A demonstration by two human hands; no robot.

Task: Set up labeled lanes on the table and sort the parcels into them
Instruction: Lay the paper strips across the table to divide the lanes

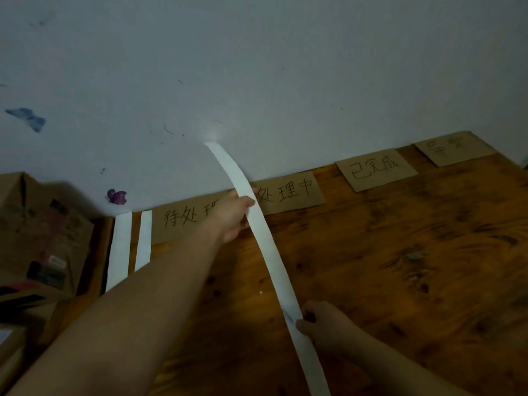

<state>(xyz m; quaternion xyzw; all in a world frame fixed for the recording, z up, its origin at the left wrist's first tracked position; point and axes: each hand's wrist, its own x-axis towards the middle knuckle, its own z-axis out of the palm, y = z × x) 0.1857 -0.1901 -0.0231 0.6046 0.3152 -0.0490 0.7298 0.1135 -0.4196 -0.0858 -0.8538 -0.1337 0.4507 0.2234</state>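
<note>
I grip a long white paper strip (268, 252) over the wooden table (400, 252), left hand (234, 217) curled round it between the 待处理 label (177, 221) and the 处理中 label (291, 192), right hand (317, 321) pinching it nearer me, seemingly lining up a lane divider.

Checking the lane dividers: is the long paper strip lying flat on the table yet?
Not flat. The left hand and right hand hold the strip, and its far end arcs up before the wall.

Everything round my fingers (248, 203) is dim and soft. A faint glare spot sits on the wall (285, 67) beyond them.
</note>
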